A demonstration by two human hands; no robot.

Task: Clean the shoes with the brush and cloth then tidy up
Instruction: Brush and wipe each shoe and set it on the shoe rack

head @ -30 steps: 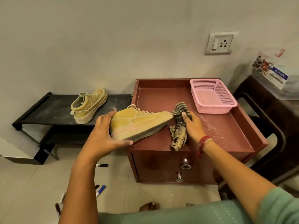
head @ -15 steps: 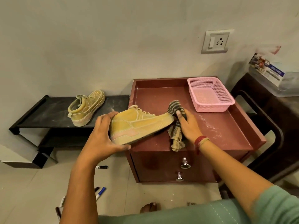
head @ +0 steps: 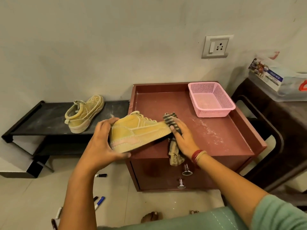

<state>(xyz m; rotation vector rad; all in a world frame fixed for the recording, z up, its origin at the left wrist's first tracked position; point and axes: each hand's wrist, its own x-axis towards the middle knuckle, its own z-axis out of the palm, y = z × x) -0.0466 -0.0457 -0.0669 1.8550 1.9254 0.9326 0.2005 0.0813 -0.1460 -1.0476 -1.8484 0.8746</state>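
Cloth stage in progress. Left grip point(head: 103, 141) clasps the heel of the shoe point(head: 139, 130), tilted over the bench point(head: 224, 146) edge; right grip point(head: 182, 138) pinches the cloth point(head: 175, 155) against its toe. Second shoe point(head: 84, 113) waits on the black shelf point(head: 41, 120), apparently dusty. Tidying remains.

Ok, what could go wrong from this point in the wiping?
1. The left hand grips the shoe only at its heel, tilted over the front edge of the cabinet; a hard wipe at the toe could twist it loose.
2. The cloth held by the right hand dangles near the drawer knob and could snag.
3. White powder on the cabinet top could smear onto the shoe.
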